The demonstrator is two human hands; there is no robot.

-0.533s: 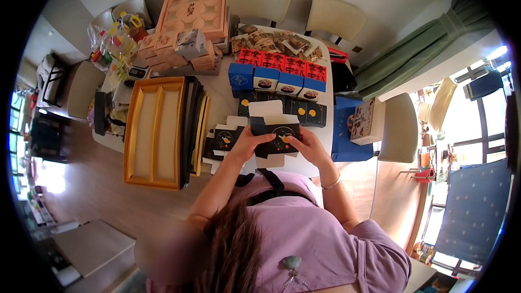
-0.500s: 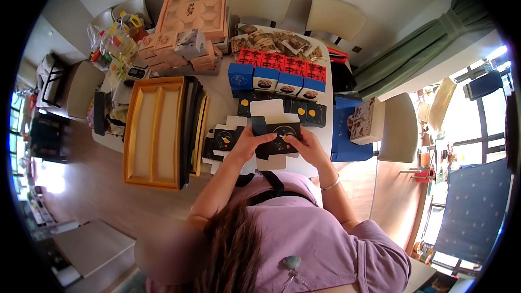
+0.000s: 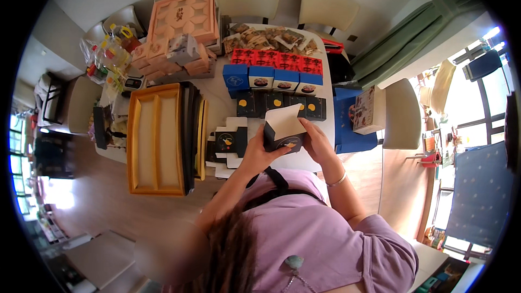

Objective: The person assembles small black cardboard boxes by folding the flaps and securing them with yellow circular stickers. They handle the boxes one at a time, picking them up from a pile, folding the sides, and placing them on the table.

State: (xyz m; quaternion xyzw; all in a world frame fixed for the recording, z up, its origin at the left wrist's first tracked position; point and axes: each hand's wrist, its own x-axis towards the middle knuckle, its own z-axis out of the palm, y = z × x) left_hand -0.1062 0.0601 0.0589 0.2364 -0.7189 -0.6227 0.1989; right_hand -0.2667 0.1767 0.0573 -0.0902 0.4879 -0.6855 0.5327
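Between my two hands is a small black carton [image 3: 286,142] with a round picture on its front and a white inner flap standing up. It has a squared box shape, with its flap end raised. My left hand [image 3: 261,149] grips its left side, thumb across the front. The right hand [image 3: 316,142] holds the opposite side, fingers partly hidden behind it. Just left of them, flat black cartons [image 3: 227,142] with white flaps lie stacked on the table. Beyond the held carton stands a row of closed black boxes [image 3: 248,104] with yellow circles.
Blue boxes [image 3: 261,77] and red packages [image 3: 282,61] form rows farther back, with bagged snacks [image 3: 266,38] behind. Gold-rimmed trays [image 3: 156,140] stand at left, below pink boxes [image 3: 182,16]. Oil bottles [image 3: 116,49] are at far left. A chair [image 3: 401,114] holding a carton stands right.
The flat carton in my hands has been opened out into a box shape. Both hands have shifted slightly right, and its white flap now tilts upward.
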